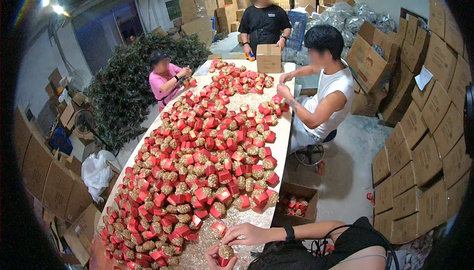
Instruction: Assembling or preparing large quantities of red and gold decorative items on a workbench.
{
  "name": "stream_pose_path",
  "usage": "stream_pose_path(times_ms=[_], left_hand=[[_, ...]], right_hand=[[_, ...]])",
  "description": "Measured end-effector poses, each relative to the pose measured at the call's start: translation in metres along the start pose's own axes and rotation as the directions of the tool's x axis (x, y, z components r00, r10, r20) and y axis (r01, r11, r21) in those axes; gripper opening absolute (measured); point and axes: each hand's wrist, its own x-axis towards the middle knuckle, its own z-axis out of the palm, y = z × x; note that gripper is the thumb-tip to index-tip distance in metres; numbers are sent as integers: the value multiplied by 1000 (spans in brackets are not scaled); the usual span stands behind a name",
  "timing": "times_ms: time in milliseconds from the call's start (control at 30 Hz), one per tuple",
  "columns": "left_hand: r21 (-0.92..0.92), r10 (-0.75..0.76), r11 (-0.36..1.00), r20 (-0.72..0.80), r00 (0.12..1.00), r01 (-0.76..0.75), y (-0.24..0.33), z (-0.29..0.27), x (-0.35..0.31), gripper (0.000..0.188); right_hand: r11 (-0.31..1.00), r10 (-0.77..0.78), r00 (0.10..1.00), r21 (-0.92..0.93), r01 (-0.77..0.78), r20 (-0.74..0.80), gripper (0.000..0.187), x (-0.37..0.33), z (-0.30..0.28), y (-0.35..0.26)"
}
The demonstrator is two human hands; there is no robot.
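In my left hand point(217, 259), near the lower edge, is a small red pot ornament with a gold beaded top point(225, 251), held upright. Above it my right hand point(246, 234), with a black band on the wrist, has its fingers closed together at the gold top. Whatever lies between those fingertips is too small to tell. Just beyond my hands, a heap of similar red and gold ornaments point(197, 161) covers much of the long pale table point(269, 213). Gold bits are scattered on the tabletop around my hands.
An open carton point(296, 203) with red pieces stands beside the table's right side. A person in white point(323, 97) sits on the right, one in pink point(165, 80) on the left. Another stands behind a carton point(269, 58) at the far end. Stacked cartons point(424, 156) line the right.
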Motion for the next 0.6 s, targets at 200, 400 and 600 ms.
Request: stream_pose_path(times_ms=[200,400,600], left_hand=[[101,39,994,-17,999,-37,9,3,-3,55],[155,46,987,-5,999,-45,8,1,-7,56],[191,73,979,13,997,-74,10,0,-12,54]], right_hand=[[999,41,998,-30,-42,-54,21,-7,6,3],[995,84,996,-56,-86,-40,17,-14,9,4],[1000,16,996,-20,-18,-87,17,-17,14,7]])
